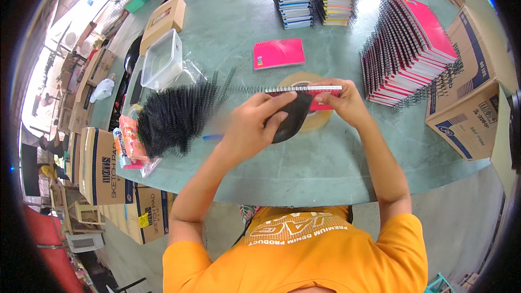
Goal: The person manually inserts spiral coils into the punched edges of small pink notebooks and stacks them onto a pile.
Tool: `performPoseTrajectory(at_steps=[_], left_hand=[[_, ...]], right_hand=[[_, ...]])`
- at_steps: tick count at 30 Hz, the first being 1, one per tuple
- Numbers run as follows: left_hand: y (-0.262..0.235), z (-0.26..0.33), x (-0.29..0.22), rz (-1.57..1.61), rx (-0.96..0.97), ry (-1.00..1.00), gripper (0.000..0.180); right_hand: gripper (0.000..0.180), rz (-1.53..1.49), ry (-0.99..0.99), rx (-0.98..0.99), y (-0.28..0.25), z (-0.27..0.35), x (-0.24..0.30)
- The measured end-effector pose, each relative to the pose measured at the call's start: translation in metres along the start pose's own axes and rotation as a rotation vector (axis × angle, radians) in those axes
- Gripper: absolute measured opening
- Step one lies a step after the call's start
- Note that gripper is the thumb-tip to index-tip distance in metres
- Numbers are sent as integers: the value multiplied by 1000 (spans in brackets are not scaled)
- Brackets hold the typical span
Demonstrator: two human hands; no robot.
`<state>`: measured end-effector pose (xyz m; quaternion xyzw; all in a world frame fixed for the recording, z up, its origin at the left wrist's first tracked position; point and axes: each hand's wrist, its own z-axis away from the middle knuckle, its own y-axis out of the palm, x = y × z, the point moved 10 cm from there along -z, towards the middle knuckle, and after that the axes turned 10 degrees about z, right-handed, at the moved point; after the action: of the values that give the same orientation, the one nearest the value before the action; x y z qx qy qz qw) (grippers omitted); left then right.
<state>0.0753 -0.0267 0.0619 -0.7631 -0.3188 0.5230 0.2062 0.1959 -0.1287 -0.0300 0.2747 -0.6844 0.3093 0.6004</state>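
A small notebook (325, 99) with a pink cover is held edge-up in front of me, its punched white edge on top. My right hand (350, 103) is closed on its right end. My left hand (252, 122) grips a black, curved, flat pad (294, 118) against the notebook's left part, with the forefinger near the punched edge. From the notebook's left end sticks out a dark wire coil (247, 89); how far it runs through the holes I cannot tell. Beneath the notebook lies a roll of tan tape (321, 121), partly hidden. Beyond it another pink notebook (279, 54) lies flat.
A heap of black coils (173, 119) lies left, beside a clear plastic box (163, 61) and a blue pen (213, 137). Bound pink notebooks (404, 54) are stacked right, near an open carton (464, 114). Two taller notebook stacks (293, 0) stand at the far side.
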Motion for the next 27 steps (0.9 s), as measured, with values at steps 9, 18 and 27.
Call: performPoseTrajectory(at_steps=[9, 18, 27], left_hand=[[-12, -11, -9, 115, -183, 34, 37], [-45, -20, -23, 131, -478, 137, 40], [36, -9, -10, 231, 63, -57, 32]], right_hand=[[26, 15, -73, 49, 6, 6, 2], [31, 166, -50, 82, 8, 7, -2], [28, -46, 69, 101, 12, 10, -2]])
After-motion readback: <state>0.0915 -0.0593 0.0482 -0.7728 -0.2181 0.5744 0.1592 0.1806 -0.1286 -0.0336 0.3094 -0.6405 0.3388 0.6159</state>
